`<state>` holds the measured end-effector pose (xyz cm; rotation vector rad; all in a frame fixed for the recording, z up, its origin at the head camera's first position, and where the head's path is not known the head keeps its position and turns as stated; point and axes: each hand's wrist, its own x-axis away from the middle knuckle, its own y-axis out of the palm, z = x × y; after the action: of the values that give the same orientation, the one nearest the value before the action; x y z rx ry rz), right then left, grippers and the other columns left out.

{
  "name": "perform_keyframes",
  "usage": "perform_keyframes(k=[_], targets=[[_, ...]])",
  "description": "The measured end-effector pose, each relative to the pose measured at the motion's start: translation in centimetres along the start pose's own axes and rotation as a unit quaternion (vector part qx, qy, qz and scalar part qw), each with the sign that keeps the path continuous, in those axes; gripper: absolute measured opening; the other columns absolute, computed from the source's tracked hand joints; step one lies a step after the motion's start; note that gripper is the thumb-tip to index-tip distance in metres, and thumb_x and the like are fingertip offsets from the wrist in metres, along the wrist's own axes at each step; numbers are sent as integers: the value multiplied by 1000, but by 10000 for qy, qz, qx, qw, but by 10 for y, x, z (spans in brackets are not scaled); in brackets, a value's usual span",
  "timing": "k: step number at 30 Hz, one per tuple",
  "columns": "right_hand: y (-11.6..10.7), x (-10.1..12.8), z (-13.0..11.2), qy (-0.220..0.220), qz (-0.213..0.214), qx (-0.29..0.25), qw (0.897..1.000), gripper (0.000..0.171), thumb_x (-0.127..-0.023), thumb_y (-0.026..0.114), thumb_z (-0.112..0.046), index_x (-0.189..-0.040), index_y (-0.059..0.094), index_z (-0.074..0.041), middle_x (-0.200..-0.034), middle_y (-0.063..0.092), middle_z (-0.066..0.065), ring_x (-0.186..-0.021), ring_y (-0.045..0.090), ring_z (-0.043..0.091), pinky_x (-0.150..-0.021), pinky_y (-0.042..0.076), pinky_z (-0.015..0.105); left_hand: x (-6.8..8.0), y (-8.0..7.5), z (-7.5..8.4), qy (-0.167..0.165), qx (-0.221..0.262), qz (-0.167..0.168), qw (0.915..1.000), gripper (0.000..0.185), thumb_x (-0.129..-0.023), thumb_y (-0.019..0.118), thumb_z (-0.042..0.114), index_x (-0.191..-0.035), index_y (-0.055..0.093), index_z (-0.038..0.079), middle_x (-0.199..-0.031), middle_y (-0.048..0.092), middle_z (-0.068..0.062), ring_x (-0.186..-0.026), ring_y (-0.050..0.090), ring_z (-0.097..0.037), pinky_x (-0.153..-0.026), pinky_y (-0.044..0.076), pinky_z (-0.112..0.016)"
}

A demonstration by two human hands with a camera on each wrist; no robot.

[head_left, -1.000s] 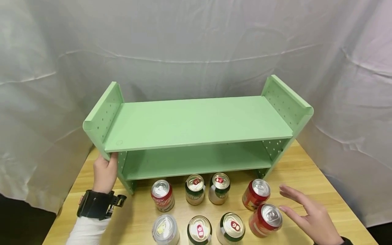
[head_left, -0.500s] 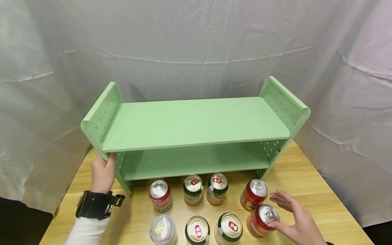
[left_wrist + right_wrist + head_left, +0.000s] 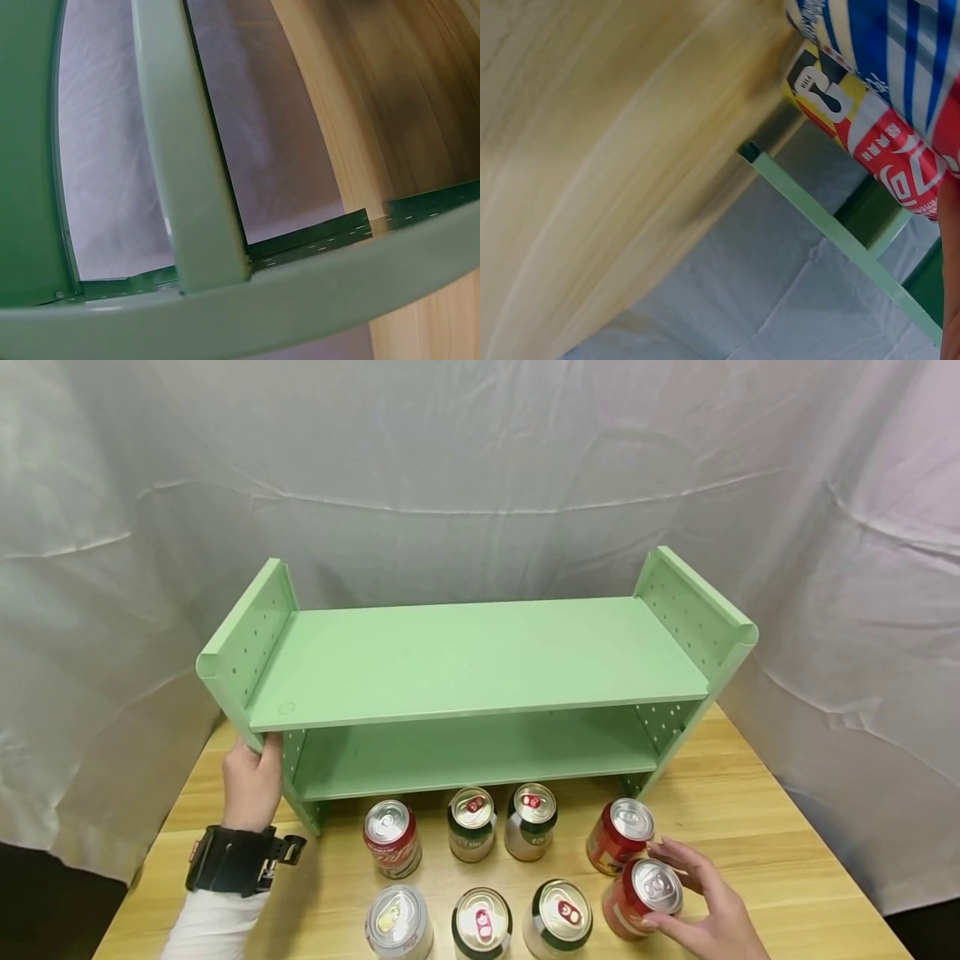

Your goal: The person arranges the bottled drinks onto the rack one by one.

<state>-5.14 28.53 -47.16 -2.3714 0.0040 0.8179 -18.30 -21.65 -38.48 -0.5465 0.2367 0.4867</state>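
My left hand (image 3: pixel 253 783) grips the left side panel of a light green two-tier shelf (image 3: pixel 480 660), thumb on the inner side under the upper board; its other fingers are hidden. At the front right, my right hand (image 3: pixel 708 906) has thumb and fingers around a red soda can (image 3: pixel 637 897) that stands on the table. Blue and white stripes mark that can (image 3: pixel 900 52) in the right wrist view. Just behind it is another red can (image 3: pixel 619 839), with yellow on its lower part. The left wrist view shows only the shelf's green frame (image 3: pixel 195 150), no fingers.
More cans stand on the wooden table (image 3: pixel 757 827) before the shelf: a red one (image 3: pixel 392 839), a silver one (image 3: pixel 400 922), and several green and gold-topped ones (image 3: pixel 472 825). Grey-white cloth (image 3: pixel 480 460) hangs behind and at both sides.
My right hand has moved left to the nearer red can and brought its thumb and fingers in around it. The left hand keeps its place on the shelf.
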Motion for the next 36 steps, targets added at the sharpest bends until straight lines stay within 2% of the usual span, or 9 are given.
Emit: perform_keyframes(k=[3, 7, 10, 15, 21, 28, 36], targets=[[2, 1, 1, 141, -52, 149, 9998, 93, -48, 89, 2, -129, 43, 8, -127, 55, -11, -115, 50, -6, -84, 42, 8, 0, -1, 1, -48, -43, -81, 9999, 43, -101, 38, 34, -122, 55, -1, -84, 49, -16, -79, 42, -19, -68, 32, -26], [5, 2, 4, 346, -65, 45, 9994, 94, -47, 90, -2, -129, 46, 4, -125, 54, -12, -113, 48, -8, -81, 41, 8, 0, -2, 2, -98, -43, -138, 9998, 45, -101, 37, 35, -123, 53, -1, -90, 52, -17, -83, 43, -22, -71, 33, -28], [9, 4, 9, 293, -95, -5, 9995, 94, -45, 91, -4, -127, 47, 5, -123, 54, -11, -110, 47, -9, -81, 40, 7, 1, -1, 0, -118, 6, -116, 9999, 46, -101, 37, 35, -124, 53, -2, -92, 53, -19, -83, 42, -24, -72, 33, -31], [14, 7, 13, 680, -322, -165, 9970, 92, -47, 91, -6, -127, 46, 3, -120, 50, -20, -103, 48, -10, -80, 40, 7, 2, -2, -3, -99, -55, -63, 9999, 44, -101, 37, 32, -126, 53, -1, -91, 53, -19, -80, 42, -20, -69, 33, -26], [17, 9, 10, 1632, -386, -584, 9841, 87, -51, 87, 3, -126, 42, 3, -115, 50, -25, -101, 49, -10, -80, 41, 10, 0, 0, -1, -50, -197, 30, 9998, 38, -100, 37, 28, -117, 56, -1, -72, 41, -9, -70, 41, -17, -61, 32, -25], [20, 11, 8, 2844, -610, -981, 9517, 82, -58, 85, 1, -126, 39, -2, -109, 54, -23, -97, 53, -7, -78, 46, 18, -1, 0, 0, -19, -93, 37, 9999, 33, -99, 38, 23, -110, 56, -2, -65, 33, -4, -59, 36, -13, -54, 30, -26], [26, 10, 6, 3037, -278, -347, 9517, 77, -57, 88, -6, -122, 47, -5, -105, 59, -13, -93, 56, -4, -77, 47, 19, 1, 0, -1, -16, -59, 88, 9999, 34, -99, 38, 20, -115, 57, -3, -65, 34, -5, -59, 36, -13, -55, 31, -26]])
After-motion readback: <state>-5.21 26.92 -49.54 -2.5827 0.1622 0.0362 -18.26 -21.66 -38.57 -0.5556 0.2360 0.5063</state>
